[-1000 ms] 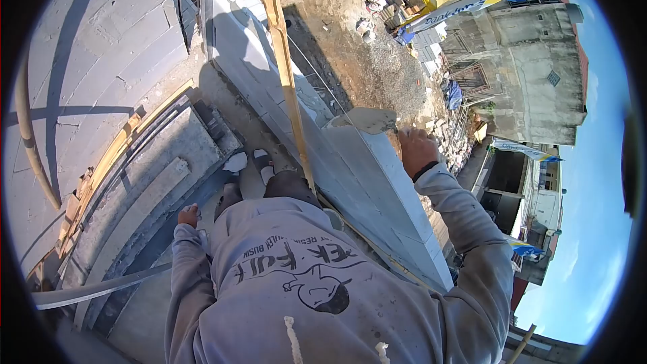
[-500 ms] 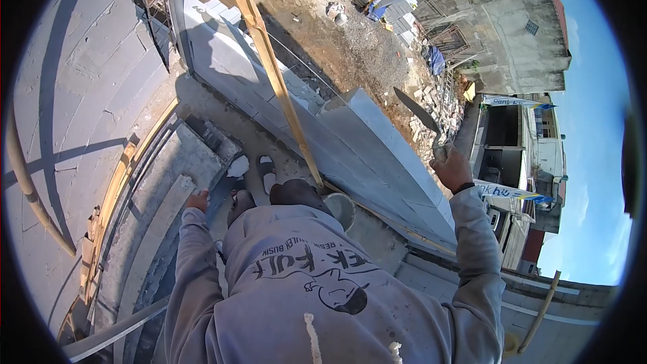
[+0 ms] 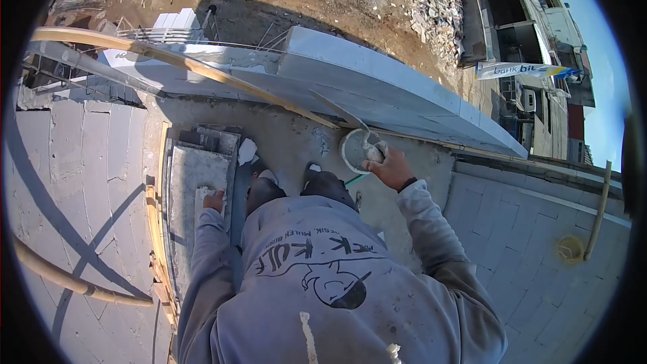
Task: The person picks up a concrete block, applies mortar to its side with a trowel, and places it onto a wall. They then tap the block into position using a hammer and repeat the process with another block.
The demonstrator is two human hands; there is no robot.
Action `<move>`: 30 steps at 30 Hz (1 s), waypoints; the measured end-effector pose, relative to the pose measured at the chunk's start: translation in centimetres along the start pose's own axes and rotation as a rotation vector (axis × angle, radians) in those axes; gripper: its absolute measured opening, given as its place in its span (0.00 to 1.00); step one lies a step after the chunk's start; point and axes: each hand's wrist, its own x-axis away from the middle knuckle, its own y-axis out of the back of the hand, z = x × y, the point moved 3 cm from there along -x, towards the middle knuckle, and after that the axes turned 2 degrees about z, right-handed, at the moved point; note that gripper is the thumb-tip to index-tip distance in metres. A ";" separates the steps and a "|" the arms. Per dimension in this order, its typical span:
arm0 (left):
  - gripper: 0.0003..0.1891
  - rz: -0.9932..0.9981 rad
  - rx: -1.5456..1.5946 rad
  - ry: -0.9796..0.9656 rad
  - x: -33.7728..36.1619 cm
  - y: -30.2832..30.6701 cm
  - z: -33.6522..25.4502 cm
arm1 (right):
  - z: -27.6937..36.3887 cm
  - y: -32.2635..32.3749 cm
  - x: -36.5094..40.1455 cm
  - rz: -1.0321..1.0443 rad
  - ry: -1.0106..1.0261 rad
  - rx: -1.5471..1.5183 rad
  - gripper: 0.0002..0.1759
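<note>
My right hand (image 3: 389,167) is closed round the handle of a trowel (image 3: 342,111), whose long blade points up and left. Below the hand and trowel handle is a round bucket (image 3: 353,152) on the floor, with grey material inside. My left hand (image 3: 214,201) is at the right edge of a raised concrete slab (image 3: 195,178), its fingers bent. Whether that hand grips anything is too small to tell. A white block fragment (image 3: 247,152) lies near the slab, by my feet.
A low wall of pale blocks (image 3: 377,74) runs across in front of me, with a wooden pole (image 3: 202,71) leaning over it. Another block wall (image 3: 519,229) stands at the right, holding a yellowish round object (image 3: 569,249). Rubble (image 3: 435,17) lies beyond.
The view has turned and tilted down. My right hand has lowered the trowel from out over the wall to above the bucket. My left hand remains near the slab.
</note>
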 end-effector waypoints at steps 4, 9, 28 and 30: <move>0.24 0.034 -0.447 -0.293 -2.1 -0.5 -0.8 | -10.2 -8.2 2.4 0.275 -0.328 -0.003 0.30; 0.23 0.195 0.029 -0.120 -3.3 0.1 -4.3 | -24.2 -19.9 4.3 0.426 -0.562 -0.042 0.27; 0.18 0.345 -0.767 -0.473 14.1 -17.7 -16.6 | -45.4 -25.8 0.0 -0.118 -0.774 0.023 0.19; 0.19 0.357 -0.721 -0.471 13.6 -17.7 -19.0 | -43.9 -24.4 2.3 -0.100 -0.752 -0.128 0.18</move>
